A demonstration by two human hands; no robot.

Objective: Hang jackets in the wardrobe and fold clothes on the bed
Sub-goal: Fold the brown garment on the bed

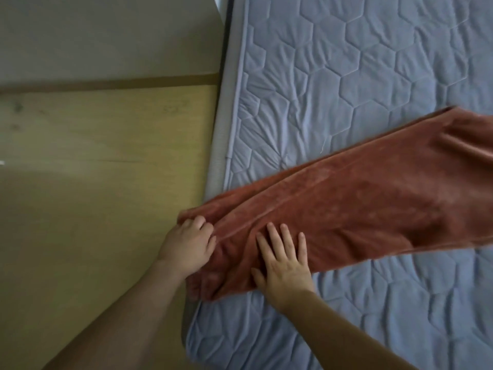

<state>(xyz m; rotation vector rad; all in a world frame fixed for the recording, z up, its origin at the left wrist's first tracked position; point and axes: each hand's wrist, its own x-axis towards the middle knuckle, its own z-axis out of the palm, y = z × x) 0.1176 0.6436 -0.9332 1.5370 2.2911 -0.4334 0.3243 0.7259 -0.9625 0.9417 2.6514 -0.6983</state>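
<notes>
A rust-red plush garment lies stretched across the blue quilted bed, running from the bed's left edge up toward the right side of the view. Its near end hangs slightly over the mattress edge. My left hand is closed on that end of the garment, at the bed's edge. My right hand lies flat on the fabric beside it, fingers spread, pressing it onto the mattress. The garment's far end runs out of view at the right.
A light wooden floor fills the left half of the view, with a darker strip crossing it. The mattress's grey side edge runs diagonally between floor and bed. Bare quilt lies above and below the garment.
</notes>
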